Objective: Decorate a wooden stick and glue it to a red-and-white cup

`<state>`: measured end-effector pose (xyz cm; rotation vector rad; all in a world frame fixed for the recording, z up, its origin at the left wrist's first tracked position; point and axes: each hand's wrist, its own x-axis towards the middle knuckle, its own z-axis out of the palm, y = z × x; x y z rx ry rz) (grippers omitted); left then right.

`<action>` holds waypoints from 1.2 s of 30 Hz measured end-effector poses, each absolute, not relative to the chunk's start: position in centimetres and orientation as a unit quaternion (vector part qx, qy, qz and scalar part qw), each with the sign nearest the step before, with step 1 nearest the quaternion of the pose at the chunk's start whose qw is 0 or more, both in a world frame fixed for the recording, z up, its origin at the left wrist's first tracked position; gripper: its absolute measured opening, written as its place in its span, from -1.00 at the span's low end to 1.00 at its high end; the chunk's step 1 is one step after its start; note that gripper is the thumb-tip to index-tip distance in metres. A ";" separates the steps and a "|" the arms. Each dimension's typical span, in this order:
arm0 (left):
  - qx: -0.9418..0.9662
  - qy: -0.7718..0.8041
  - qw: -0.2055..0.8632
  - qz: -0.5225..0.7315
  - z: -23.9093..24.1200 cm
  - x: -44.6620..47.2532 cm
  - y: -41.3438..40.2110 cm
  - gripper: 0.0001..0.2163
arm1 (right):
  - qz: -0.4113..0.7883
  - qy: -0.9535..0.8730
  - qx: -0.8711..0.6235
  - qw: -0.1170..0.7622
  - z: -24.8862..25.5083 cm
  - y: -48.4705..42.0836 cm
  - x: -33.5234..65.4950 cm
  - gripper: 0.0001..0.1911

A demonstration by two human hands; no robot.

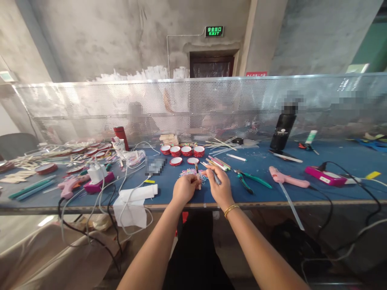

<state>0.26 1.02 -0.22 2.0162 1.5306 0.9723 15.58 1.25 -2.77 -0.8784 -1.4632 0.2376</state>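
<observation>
My left hand (184,188) is closed around a small flat stick (197,168), brown and pale, that stands up from the fingers. A slim tool with a grey handle (217,178) is gripped in my right hand (221,188), its thin tip pointing left towards the stick. I cannot make out what kind of tool it is. Under and behind both hands lies a small heap of thin pastel loops (203,180). Just beyond it are red-rimmed white discs (176,161), and behind those, short stacks of the same discs (186,151). Coloured pens (220,163) lie beside my right hand.
Green-handled pliers (254,180), a pink glue gun (288,178) and a magenta power strip (325,176) lie to the right; a black bottle (283,131) stands behind. Leftward are a white roll (139,193), cables and another pink glue gun (71,186). A perforated metal screen (242,104) borders the back.
</observation>
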 end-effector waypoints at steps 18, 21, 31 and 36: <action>0.655 0.457 0.310 0.516 2.8 -4.1 3.8 -0.74 | 0.096 -0.599 -0.431 0.668 -1.9 -1.1 12.6 -0.80; 0.596 0.472 0.363 0.538 4.5 -7.6 2.9 -0.71 | 0.062 -0.698 -0.409 0.585 -1.7 -1.6 9.8 -0.91; 0.536 0.576 0.384 0.483 5.8 -15.3 -0.1 -0.81 | 0.038 -0.856 -0.380 0.348 -0.4 -0.5 0.7 -0.59; 0.548 0.544 0.384 0.505 5.5 -15.5 0.1 -0.83 | 0.009 -0.861 -0.383 0.334 0.0 -0.5 1.6 -0.61</action>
